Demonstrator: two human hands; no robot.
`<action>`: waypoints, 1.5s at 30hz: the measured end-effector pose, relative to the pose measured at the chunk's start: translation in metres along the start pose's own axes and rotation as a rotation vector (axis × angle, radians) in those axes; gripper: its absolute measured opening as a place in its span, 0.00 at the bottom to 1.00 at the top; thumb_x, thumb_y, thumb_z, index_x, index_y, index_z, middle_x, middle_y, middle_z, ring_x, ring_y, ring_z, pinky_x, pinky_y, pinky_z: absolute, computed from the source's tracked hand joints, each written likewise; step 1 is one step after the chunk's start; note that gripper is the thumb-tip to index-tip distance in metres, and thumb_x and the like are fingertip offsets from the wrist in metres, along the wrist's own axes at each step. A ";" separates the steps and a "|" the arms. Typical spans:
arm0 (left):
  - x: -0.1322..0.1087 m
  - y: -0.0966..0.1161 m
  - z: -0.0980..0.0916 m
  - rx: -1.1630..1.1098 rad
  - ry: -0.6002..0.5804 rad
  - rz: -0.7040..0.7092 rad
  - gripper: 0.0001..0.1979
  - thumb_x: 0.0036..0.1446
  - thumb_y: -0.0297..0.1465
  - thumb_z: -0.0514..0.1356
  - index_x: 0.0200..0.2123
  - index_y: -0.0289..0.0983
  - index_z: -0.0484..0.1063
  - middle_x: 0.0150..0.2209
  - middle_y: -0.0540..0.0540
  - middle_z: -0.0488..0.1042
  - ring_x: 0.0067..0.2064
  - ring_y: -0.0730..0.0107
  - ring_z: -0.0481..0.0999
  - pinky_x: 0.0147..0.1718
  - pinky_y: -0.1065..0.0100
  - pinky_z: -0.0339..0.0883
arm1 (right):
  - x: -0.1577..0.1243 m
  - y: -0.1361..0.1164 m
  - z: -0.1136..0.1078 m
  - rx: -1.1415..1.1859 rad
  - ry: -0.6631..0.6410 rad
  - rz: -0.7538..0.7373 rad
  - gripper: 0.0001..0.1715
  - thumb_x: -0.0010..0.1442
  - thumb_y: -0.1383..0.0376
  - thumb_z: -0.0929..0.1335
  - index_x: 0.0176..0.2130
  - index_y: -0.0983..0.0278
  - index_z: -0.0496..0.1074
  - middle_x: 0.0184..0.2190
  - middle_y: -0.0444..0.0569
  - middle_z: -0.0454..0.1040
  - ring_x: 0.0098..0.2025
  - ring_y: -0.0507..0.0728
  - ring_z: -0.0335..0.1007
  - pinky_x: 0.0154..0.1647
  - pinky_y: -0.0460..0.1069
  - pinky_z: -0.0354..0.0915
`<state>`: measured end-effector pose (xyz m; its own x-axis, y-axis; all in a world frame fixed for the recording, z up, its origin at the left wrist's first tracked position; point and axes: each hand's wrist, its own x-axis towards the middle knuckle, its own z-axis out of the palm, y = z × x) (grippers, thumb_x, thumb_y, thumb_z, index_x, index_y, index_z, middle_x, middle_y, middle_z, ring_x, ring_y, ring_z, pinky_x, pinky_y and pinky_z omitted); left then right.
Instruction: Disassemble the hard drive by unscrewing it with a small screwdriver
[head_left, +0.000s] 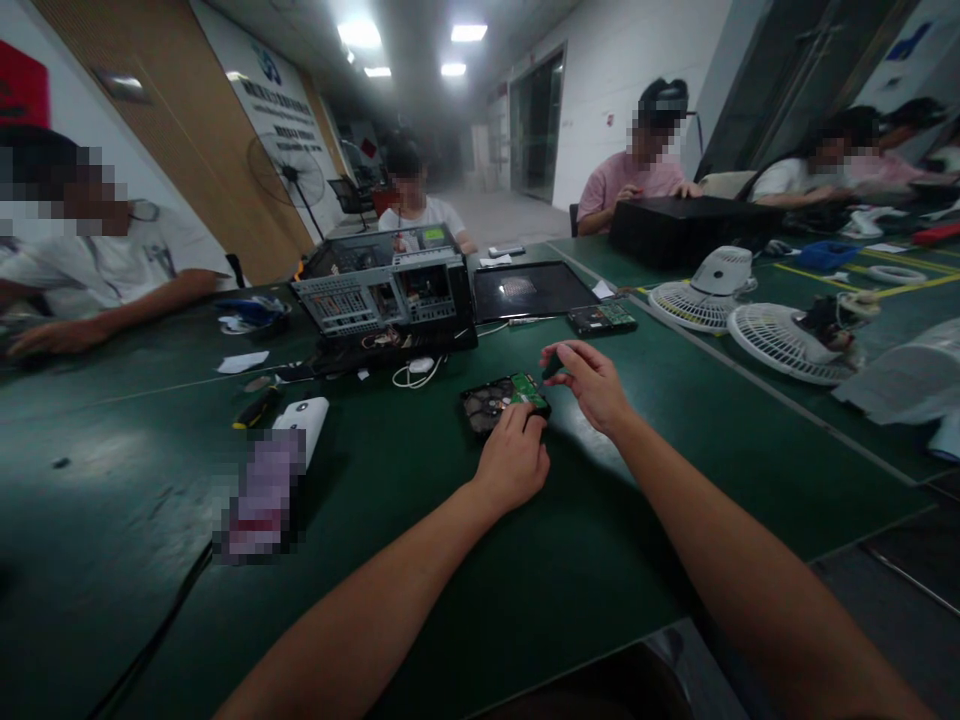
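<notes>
A hard drive (486, 405) lies on the green table in front of me, its green circuit board facing up on the right part. My left hand (514, 460) grips its near right edge, with the fingertips over the board. Just right of the drive and raised above the table, my right hand (589, 385) is pinched closed. Something small and dark shows at its fingertips, too unclear to name. Farther back lies a second hard drive (602, 319), touched by neither hand.
An opened computer case (382, 295) stands behind, beside a flat black panel (532, 290). To the left are a screwdriver (256, 408) and a phone (304, 425). Fan parts (784, 340) lie at the right. Several people sit around, one behind a black case (690, 230).
</notes>
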<state>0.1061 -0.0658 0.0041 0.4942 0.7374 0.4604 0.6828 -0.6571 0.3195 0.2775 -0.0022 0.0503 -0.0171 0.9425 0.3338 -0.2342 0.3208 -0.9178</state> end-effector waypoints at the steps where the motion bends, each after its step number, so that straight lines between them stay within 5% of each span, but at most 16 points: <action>1: 0.000 0.000 0.000 -0.001 -0.001 0.000 0.16 0.59 0.26 0.59 0.51 0.35 0.68 0.58 0.35 0.66 0.62 0.50 0.65 0.63 0.49 0.63 | 0.000 -0.001 0.001 0.033 -0.004 0.011 0.17 0.60 0.49 0.73 0.40 0.58 0.79 0.44 0.48 0.78 0.46 0.58 0.75 0.38 0.50 0.76; 5: 0.000 0.000 -0.001 -0.009 0.006 0.001 0.16 0.59 0.25 0.60 0.51 0.36 0.68 0.58 0.35 0.66 0.62 0.49 0.65 0.62 0.49 0.64 | -0.002 -0.004 0.002 0.117 -0.021 0.049 0.19 0.62 0.48 0.71 0.41 0.60 0.78 0.44 0.51 0.79 0.47 0.59 0.77 0.40 0.52 0.76; 14: -0.001 0.001 0.000 -0.004 0.000 -0.006 0.16 0.59 0.25 0.59 0.51 0.37 0.67 0.58 0.36 0.66 0.61 0.49 0.66 0.62 0.47 0.64 | 0.000 -0.002 -0.003 -0.037 -0.011 0.022 0.18 0.61 0.51 0.73 0.48 0.55 0.80 0.43 0.48 0.79 0.44 0.57 0.76 0.28 0.45 0.70; 20: -0.001 -0.001 0.001 -0.007 0.008 0.003 0.16 0.59 0.25 0.59 0.51 0.36 0.68 0.58 0.35 0.66 0.61 0.49 0.65 0.62 0.48 0.64 | 0.002 0.002 -0.002 -0.109 0.026 -0.035 0.15 0.57 0.51 0.76 0.42 0.55 0.82 0.48 0.47 0.79 0.43 0.56 0.74 0.31 0.46 0.72; 30: 0.000 0.001 -0.001 -0.011 0.006 0.006 0.16 0.59 0.24 0.59 0.50 0.36 0.68 0.57 0.35 0.66 0.61 0.49 0.66 0.62 0.48 0.64 | -0.002 -0.004 0.002 0.074 -0.038 0.043 0.19 0.61 0.48 0.72 0.39 0.60 0.79 0.42 0.51 0.79 0.44 0.58 0.76 0.37 0.50 0.75; 39: 0.000 0.000 0.000 -0.003 0.008 0.002 0.16 0.59 0.25 0.59 0.51 0.36 0.68 0.58 0.35 0.65 0.61 0.49 0.65 0.62 0.48 0.64 | 0.001 0.002 -0.004 -0.137 0.023 -0.040 0.18 0.59 0.49 0.75 0.45 0.55 0.81 0.44 0.47 0.79 0.43 0.55 0.74 0.31 0.46 0.71; 45: -0.001 0.000 0.000 0.003 0.012 0.012 0.16 0.59 0.25 0.59 0.51 0.36 0.67 0.58 0.35 0.66 0.61 0.49 0.65 0.62 0.48 0.64 | 0.002 0.001 -0.003 -0.109 0.022 -0.040 0.17 0.57 0.49 0.76 0.40 0.57 0.81 0.45 0.47 0.80 0.40 0.55 0.75 0.34 0.48 0.73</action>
<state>0.1057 -0.0661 0.0038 0.4961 0.7275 0.4740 0.6784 -0.6655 0.3113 0.2801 0.0001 0.0492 0.0117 0.9301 0.3671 -0.1268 0.3655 -0.9221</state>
